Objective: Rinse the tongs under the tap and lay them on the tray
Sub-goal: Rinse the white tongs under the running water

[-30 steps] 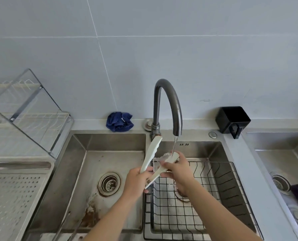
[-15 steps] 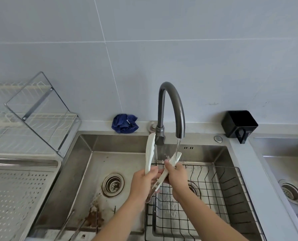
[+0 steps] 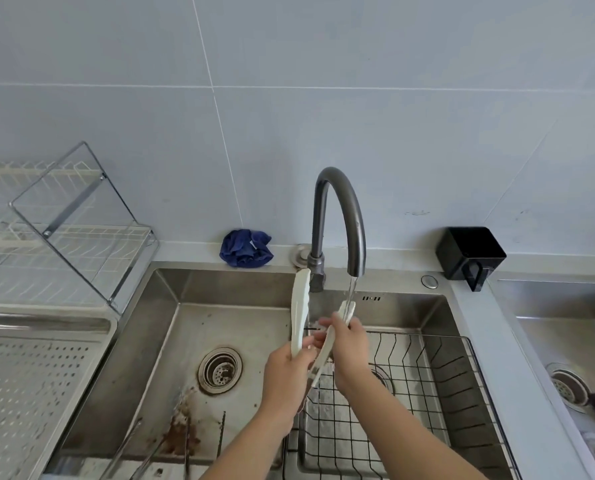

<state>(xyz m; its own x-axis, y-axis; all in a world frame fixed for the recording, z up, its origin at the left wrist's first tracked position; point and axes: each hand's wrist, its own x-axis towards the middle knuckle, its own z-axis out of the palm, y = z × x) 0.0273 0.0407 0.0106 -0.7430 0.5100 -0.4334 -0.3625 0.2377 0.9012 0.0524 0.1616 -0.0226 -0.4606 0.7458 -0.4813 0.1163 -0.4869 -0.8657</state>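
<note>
Tongs [image 3: 299,317]: white plastic, two arms sprung apart in a V, hinge end down. They are held in the air over the divide between the two basins of the sink [image 3: 220,289], just in front of the tap [image 3: 341,209].

Left hand [image 3: 285,372]: fingers curled round the lower part of the left arm of the tongs, gripping it.

Right hand [image 3: 349,351]: closed round the right arm of the tongs. That arm's tip pokes out above the fingers, straight into the water [image 3: 352,289].

Change over the last second: the left arm of the tongs, which leaned toward the tap, now stands almost upright. The V is wider. The right hand has slid lower, baring the tip to the stream. I read this as rubbing and turning to wash each surface, so rinsing is under way and not finished. The left arm sits outside the stream and looks likely to need its turn.

Tray [image 3: 29,393]: perforated metal, on the desk well to the left of the sink, with no tongs on it. The laying-down step is not yet begun.

Wire basket [image 3: 427,375]: in the right basin, below the hands.

Risk, as judged: wet plastic may slip during the carry leftward.
</note>
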